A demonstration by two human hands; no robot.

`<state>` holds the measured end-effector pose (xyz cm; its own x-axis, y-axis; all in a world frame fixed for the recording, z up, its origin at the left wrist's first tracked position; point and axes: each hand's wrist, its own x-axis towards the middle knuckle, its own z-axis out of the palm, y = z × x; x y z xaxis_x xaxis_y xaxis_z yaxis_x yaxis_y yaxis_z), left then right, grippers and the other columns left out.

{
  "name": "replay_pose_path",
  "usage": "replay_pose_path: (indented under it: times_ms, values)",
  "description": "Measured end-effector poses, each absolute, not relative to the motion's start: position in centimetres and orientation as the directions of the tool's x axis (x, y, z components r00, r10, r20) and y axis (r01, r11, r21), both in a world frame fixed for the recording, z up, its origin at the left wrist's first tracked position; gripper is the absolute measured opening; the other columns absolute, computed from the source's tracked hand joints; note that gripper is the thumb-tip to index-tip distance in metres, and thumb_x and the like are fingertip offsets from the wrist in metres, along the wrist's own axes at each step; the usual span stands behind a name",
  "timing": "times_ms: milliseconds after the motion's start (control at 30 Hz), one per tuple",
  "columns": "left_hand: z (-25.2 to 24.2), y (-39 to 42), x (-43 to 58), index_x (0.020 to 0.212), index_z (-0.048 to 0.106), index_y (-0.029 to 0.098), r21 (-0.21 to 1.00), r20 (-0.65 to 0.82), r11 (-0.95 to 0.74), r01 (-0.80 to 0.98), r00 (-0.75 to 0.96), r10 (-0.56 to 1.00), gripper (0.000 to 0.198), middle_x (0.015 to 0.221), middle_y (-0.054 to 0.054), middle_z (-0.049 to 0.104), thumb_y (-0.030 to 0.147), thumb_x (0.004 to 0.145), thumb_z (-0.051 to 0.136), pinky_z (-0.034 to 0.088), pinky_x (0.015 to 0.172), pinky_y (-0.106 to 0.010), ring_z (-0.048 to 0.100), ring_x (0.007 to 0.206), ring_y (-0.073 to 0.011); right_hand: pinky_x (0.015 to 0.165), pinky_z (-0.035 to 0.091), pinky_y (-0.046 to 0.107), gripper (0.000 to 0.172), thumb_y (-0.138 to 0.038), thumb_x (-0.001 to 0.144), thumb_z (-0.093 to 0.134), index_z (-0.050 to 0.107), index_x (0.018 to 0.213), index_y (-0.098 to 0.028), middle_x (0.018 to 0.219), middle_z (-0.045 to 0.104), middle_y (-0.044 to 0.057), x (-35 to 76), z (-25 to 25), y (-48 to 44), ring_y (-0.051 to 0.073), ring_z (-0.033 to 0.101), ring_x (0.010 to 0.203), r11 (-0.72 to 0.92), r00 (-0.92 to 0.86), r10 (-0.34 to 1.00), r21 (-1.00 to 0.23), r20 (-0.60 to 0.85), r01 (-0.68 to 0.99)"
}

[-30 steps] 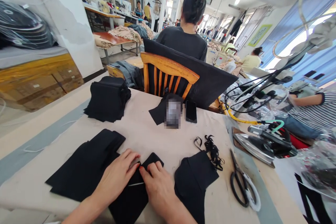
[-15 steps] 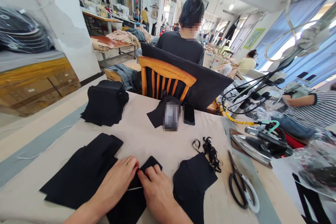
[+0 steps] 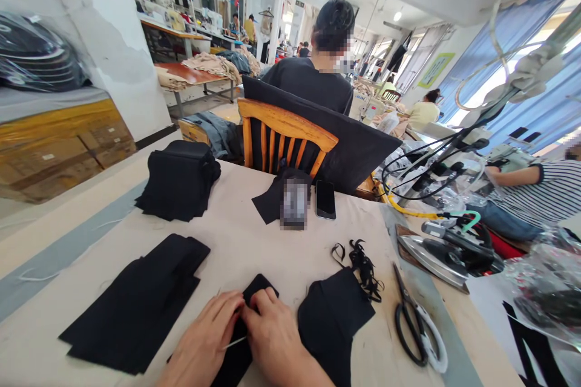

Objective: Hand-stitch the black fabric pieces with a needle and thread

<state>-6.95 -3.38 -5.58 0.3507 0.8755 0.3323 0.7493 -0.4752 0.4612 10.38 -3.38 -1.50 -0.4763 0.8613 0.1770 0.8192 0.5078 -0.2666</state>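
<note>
Looking down from the head camera: my left hand (image 3: 204, 338) and right hand (image 3: 275, 338) meet fingertip to fingertip on the small black fabric piece (image 3: 256, 287), which lies on the tabletop (image 3: 272, 242) directly before me, between the flat black fabric stack (image 3: 136, 302) on my left and a curved black fabric panel (image 3: 333, 320) on my right. Compared with a second ago, both hands have drawn closer to my body and closer together; the left fingers, then spread flat over the cloth, are now curled in. I judge that the work has passed from smoothing the piece to pinching it along one edge. Both hands are nearly closed, knuckles raised, wrists low, thumbs hidden beneath, with the cloth nipped between the fingertips. A thin white sliver (image 3: 235, 343) shows between the two hands; whether it is a pin, a thread or a chalk mark cannot be told. Only the rounded upper end of the piece shows beyond the fingers. Further right lie black elastic loops (image 3: 363, 260), scissors (image 3: 417, 329) and an iron (image 3: 449, 251), all untouched and well apart from the hands
</note>
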Motion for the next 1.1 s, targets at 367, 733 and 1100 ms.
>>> replay_pose_path:
  times_ms: [367, 733, 1100]
  values:
    - [-6.6, -4.4, -6.0, 0.121, 0.059, 0.013, 0.324, 0.361, -0.56, 0.763, 0.447, 0.818, 0.031, 0.121, -0.018, 0.066, 0.024, 0.096, 0.045, 0.054, 0.091, -0.051, 0.062, 0.11, -0.0328, 0.067, 0.05, 0.027, 0.032, -0.007, 0.089, 0.036, 0.06, 0.107, -0.019, 0.083, 0.062, 0.006, 14.8, -2.2, -6.9, 0.018, 0.062, 0.073, 0.196, -0.043, 0.969, -0.656, 0.242, 0.729]
    - [-3.0, -4.2, -6.1, 0.105, 0.066, 0.022, 0.439, 0.248, -0.625, 0.646, 0.581, 0.775, 0.033, 0.114, -0.006, 0.066, 0.004, 0.089, 0.042, 0.049, 0.098, -0.041, 0.056, 0.114, -0.0235, 0.063, 0.044, 0.024, 0.016, -0.011, 0.088, 0.05, 0.062, 0.082, -0.02, 0.079, 0.061, 0.002, 14.2, -1.0, -9.0, 0.015, 0.058, 0.071, 0.13, -0.026, 0.988, -0.735, 0.151, 0.666]
    - [-2.8, -4.4, -5.6, 0.107, 0.065, 0.02, 0.459, 0.28, -0.629, 0.628, 0.569, 0.773, 0.032, 0.112, -0.008, 0.067, 0.007, 0.089, 0.042, 0.049, 0.096, -0.044, 0.056, 0.111, -0.0252, 0.07, 0.049, 0.033, 0.015, -0.015, 0.079, 0.061, 0.058, 0.093, -0.021, 0.09, 0.061, 0.004, 11.5, -1.7, -8.8, 0.023, 0.054, 0.088, 0.192, -0.13, 0.975, -0.387, 0.182, 0.902]
